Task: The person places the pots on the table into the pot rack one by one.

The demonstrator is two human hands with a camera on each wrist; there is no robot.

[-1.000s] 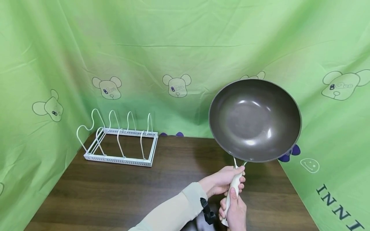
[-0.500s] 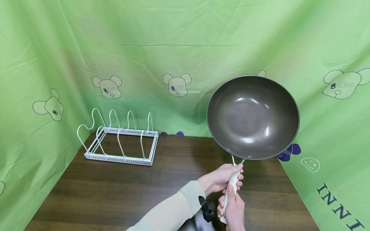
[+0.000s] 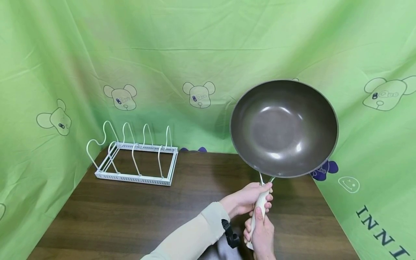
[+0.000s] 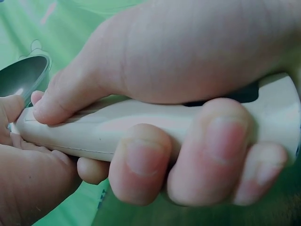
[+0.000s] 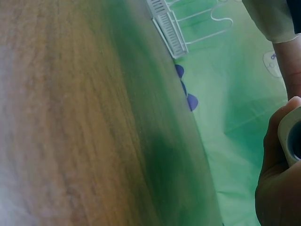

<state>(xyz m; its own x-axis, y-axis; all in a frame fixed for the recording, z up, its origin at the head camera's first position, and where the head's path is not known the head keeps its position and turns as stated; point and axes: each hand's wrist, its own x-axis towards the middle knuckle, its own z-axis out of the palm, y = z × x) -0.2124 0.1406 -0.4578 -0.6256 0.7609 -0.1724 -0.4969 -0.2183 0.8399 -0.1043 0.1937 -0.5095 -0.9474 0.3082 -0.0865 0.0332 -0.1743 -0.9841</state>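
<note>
A dark grey wok (image 3: 282,128) is held up above the right side of the table, tilted so its inside faces me. Both hands grip its cream handle (image 3: 260,207). My left hand (image 3: 247,198), in a beige sleeve, curls round the upper part just below the wok. My right hand (image 3: 261,234) grips the lower end. In the left wrist view the right hand (image 4: 188,61) wraps the handle (image 4: 141,122), with the left hand (image 4: 28,188) and the wok (image 4: 21,75) at the left. The right wrist view shows the right hand (image 5: 275,188) round the handle's end (image 5: 289,134).
A white wire pan rack (image 3: 136,159) with several upright dividers stands at the back left of the dark wooden table (image 3: 146,216); it shows as the rack (image 5: 169,28) in the right wrist view too. Green printed cloth (image 3: 208,43) hangs behind and on both sides.
The wok has risen a little and shifted slightly left, and both hands have moved up with the handle. The rack has not moved.
</note>
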